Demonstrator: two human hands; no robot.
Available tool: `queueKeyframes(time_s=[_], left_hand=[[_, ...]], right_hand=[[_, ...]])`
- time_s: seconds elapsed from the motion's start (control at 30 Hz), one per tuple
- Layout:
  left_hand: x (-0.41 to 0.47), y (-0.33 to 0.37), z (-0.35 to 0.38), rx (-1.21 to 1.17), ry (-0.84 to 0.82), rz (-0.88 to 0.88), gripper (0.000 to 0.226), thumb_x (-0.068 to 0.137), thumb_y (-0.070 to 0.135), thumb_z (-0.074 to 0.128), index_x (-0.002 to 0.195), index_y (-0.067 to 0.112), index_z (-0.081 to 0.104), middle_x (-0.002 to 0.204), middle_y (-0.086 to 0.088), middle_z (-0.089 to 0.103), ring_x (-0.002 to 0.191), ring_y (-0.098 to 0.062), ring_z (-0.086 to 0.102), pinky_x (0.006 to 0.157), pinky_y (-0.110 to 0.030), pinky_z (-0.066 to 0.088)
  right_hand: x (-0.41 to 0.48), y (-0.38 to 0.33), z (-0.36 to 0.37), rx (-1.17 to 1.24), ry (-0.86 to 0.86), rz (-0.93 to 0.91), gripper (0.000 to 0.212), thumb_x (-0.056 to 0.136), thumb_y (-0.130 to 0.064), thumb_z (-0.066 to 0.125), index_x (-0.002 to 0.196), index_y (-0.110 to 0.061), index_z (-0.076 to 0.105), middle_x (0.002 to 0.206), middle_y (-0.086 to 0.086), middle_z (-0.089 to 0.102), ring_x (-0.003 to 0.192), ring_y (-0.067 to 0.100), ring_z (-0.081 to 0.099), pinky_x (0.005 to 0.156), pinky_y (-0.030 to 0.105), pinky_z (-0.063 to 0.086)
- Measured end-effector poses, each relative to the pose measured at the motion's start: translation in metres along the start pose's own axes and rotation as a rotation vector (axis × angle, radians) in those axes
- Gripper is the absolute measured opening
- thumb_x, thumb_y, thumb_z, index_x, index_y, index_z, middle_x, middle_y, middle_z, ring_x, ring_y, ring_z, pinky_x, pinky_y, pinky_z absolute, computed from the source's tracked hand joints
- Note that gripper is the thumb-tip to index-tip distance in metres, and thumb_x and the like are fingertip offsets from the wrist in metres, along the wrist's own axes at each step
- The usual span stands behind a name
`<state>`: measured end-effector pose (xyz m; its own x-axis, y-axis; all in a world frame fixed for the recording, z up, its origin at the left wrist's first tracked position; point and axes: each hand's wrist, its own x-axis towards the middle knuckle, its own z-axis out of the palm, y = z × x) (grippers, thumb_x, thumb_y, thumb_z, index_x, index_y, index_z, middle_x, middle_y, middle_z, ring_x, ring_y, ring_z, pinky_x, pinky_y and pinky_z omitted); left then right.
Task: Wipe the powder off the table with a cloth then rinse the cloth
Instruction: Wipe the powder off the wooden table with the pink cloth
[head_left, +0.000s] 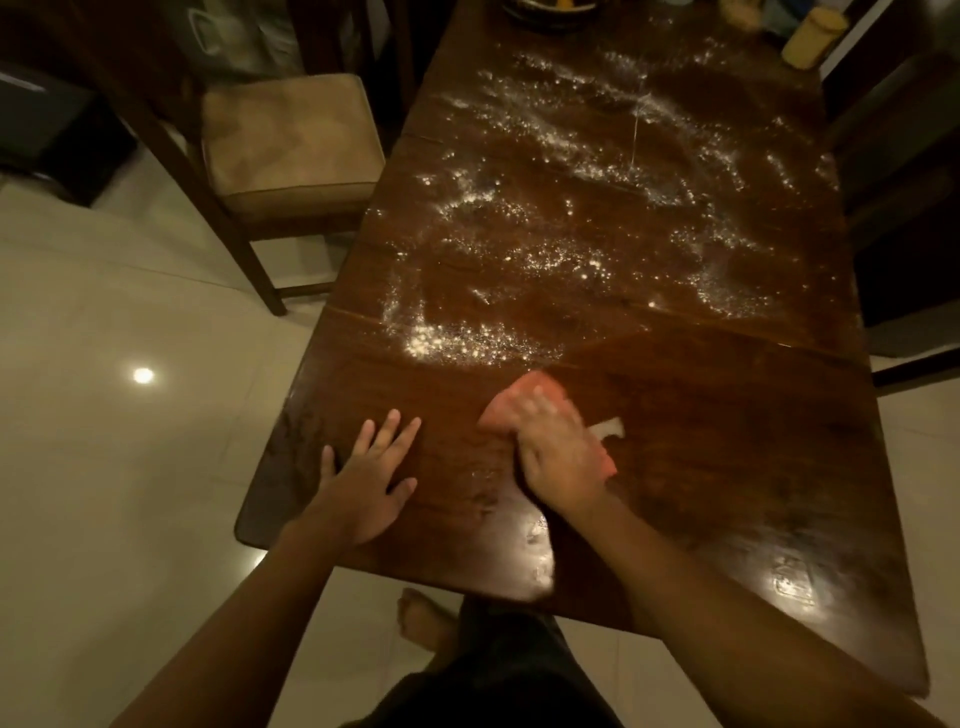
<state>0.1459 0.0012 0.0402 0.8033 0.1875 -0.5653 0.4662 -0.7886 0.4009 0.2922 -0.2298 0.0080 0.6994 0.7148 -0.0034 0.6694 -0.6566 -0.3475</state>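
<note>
Toward 6 o'clock on the tabletop (727, 441), an orange cloth (524, 395) is gripped by the right hand (558, 452), while the left hand (369, 478) is laid flat and open at 8 o'clock. Powder (571, 208) lying toward 12 o'clock could be swept onto the floor (130, 467) by hasty strokes.

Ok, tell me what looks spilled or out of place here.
White powder lies scattered across the middle and far half of the wooden table, and a small white smear sits beside the orange cloth under the right hand.

Cushioned chair (291, 150) on glossy tiled floor (104, 415)
</note>
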Motion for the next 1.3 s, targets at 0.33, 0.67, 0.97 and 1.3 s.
queueKeyframes(time_s=[0.33, 0.67, 0.97, 1.3], left_hand=[[-0.003, -0.014, -0.010, 0.058, 0.026, 0.098, 0.064, 0.104, 0.037, 0.034, 0.151, 0.050, -0.006, 0.162, 0.020, -0.010, 0.151, -0.012, -0.009, 0.118, -0.055, -0.005], [0.027, -0.026, -0.059, 0.053, 0.024, 0.062, 0.076, 0.099, 0.039, 0.048, 0.156, 0.032, -0.003, 0.164, 0.001, -0.017, 0.151, -0.018, -0.002, 0.120, -0.039, 0.022], [0.067, -0.041, -0.091, 0.180, -0.114, 0.184, 0.077, 0.101, 0.023, 0.042, 0.154, 0.038, -0.012, 0.159, 0.001, -0.028, 0.147, -0.023, -0.022, 0.122, -0.042, 0.006], [0.069, -0.053, -0.097, 0.192, -0.192, 0.251, 0.081, 0.101, 0.023, 0.043, 0.150, 0.042, -0.018, 0.154, 0.009, -0.036, 0.142, -0.017, -0.031, 0.117, -0.034, -0.006]], right_hand=[[-0.036, 0.054, -0.024, 0.098, -0.013, -0.067, 0.058, 0.086, -0.007, 0.047, 0.133, -0.039, 0.059, 0.147, -0.012, 0.051, 0.146, 0.010, 0.033, 0.113, 0.063, 0.031], [-0.006, -0.018, 0.019, 0.084, -0.057, -0.354, 0.057, 0.087, -0.009, 0.053, 0.136, -0.039, 0.057, 0.152, -0.016, 0.044, 0.148, 0.008, 0.030, 0.119, 0.049, 0.029], [0.107, -0.024, 0.011, 0.077, 0.187, 0.515, 0.051, 0.099, -0.018, 0.043, 0.148, -0.031, 0.044, 0.157, -0.008, 0.036, 0.151, 0.013, 0.018, 0.124, 0.049, 0.016], [0.078, 0.011, -0.005, 0.034, 0.054, 0.432, 0.054, 0.096, -0.030, 0.034, 0.147, -0.046, 0.037, 0.158, -0.017, 0.034, 0.150, -0.001, 0.012, 0.123, 0.052, 0.014]])
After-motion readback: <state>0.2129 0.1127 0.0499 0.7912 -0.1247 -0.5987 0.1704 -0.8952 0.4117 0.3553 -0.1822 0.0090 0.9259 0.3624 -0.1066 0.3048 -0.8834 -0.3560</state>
